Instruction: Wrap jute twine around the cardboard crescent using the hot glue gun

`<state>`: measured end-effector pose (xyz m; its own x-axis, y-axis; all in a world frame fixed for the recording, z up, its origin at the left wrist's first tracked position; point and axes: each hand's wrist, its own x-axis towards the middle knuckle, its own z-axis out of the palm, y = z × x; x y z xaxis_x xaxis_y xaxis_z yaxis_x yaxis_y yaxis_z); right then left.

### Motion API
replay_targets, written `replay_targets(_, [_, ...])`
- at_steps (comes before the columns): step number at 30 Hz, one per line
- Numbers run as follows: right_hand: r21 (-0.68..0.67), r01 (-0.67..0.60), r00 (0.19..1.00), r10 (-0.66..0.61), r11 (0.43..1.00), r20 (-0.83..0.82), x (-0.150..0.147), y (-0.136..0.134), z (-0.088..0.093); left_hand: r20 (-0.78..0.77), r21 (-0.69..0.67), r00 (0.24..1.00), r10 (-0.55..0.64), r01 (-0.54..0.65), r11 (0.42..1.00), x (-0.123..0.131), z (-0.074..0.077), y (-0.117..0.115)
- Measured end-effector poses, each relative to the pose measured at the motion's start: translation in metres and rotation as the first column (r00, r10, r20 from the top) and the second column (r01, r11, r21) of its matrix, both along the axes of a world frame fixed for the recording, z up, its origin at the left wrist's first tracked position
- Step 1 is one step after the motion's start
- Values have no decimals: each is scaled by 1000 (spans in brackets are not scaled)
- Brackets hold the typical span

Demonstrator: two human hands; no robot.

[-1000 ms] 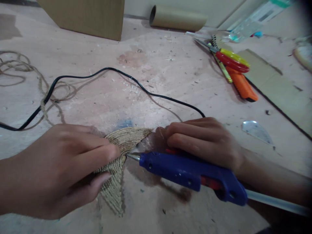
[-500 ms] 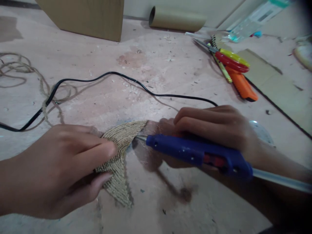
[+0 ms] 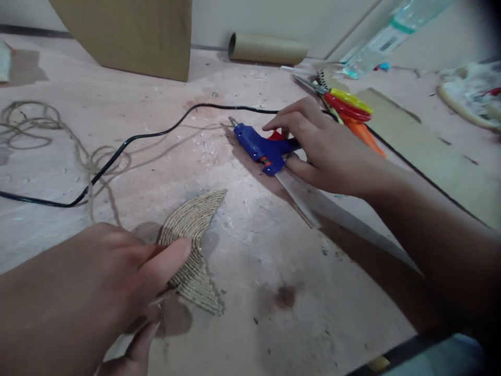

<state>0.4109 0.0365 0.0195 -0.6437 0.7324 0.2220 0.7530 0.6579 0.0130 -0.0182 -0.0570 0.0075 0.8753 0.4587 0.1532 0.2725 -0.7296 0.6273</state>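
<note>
My left hand [image 3: 117, 277] pinches a tail-shaped piece covered in rows of twine [image 3: 191, 219], its two pointed ends showing to the right of my fingers. Part of the piece is hidden under that hand. My right hand [image 3: 309, 141] is closed around the handle of a blue glue gun [image 3: 254, 143]. The gun lies low over the table, nozzle pointing to the far left, and a clear glue stick [image 3: 297, 201] sticks out of its back. A gap of bare table separates the nozzle from the twine piece.
Loose twine [image 3: 94, 162] and a black cord [image 3: 156, 134] run across the left. At the back stand a cardboard piece [image 3: 133, 42] and a cardboard tube [image 3: 270, 49]. Scissors [image 3: 348, 107], an orange cutter [image 3: 364, 136], flat cardboard [image 3: 422, 136] and a plastic bottle [image 3: 391, 39] lie right.
The glue gun has moved away from the twine piece, back and up the table, with my right hand. My left hand still holds the piece, now turned slightly.
</note>
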Motion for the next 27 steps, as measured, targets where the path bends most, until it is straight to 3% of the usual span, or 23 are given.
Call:
replay_targets(3, [77, 7, 999, -3, 997, -53, -12, -8, 8, -51, 33, 998, 36, -35, 999, 8, 7, -2])
replay_targets(6, [138, -102, 987, 117, 985, -105, -36, -36, 18, -139, 31, 989, 50, -46, 998, 14, 10, 7])
replay_targets(8, [112, -207, 956, 225, 972, -188, -57, -60, 25, -76, 42, 995, 61, -58, 997, 17, 11, 15])
replay_targets(14, [-82, -270, 912, 228, 959, -342, -104, -111, 28, 48, -83, 991, 122, -117, 990, 29, 23, 32])
replay_targets(18, [-168, -248, 873, 145, 954, -465, -114, -120, 20, 141, -227, 954, 266, -231, 946, 41, 35, 30])
replay_targets(22, [-172, -239, 822, 104, 956, -560, -119, -123, 15, 122, -417, 915, 386, -305, 856, 55, 39, 27])
replay_targets(27, [-128, -222, 786, 100, 967, -609, -124, -120, 12, 99, -486, 862, 498, -395, 780, 63, 41, 25])
